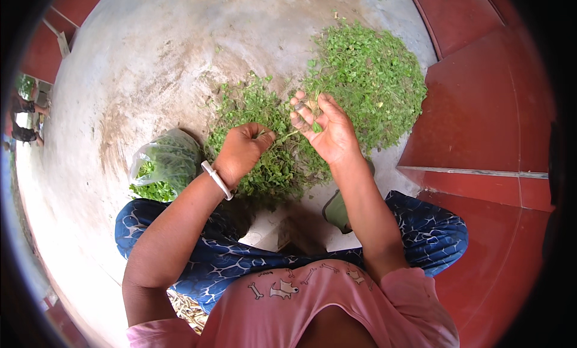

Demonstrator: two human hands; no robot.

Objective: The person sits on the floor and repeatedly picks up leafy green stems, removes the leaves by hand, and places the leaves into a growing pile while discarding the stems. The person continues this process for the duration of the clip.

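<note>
My left hand (241, 152) is closed in a pinch, knuckles up, on the stem end of a thin leafy green sprig (290, 134). The stem runs across to my right hand (327, 128), which is turned palm up with its fingers curled around part of the sprig. A small leaf shows against the fingers, and dark dirt marks the fingertips. Beneath and between both hands lies a loose heap of picked greens (264, 167) on the floor. Beyond my right hand, a larger, wider pile of greens (372, 77) spreads out. The left fingertips are partly hidden.
A clear plastic bag (171, 158) stuffed with greens stands left of my left forearm. Dusty concrete floor (150, 65) stretches ahead. Red panels (475, 119) rise along the right. My green shoe (338, 213) is near the heap. Another person (27, 119) is at the far left.
</note>
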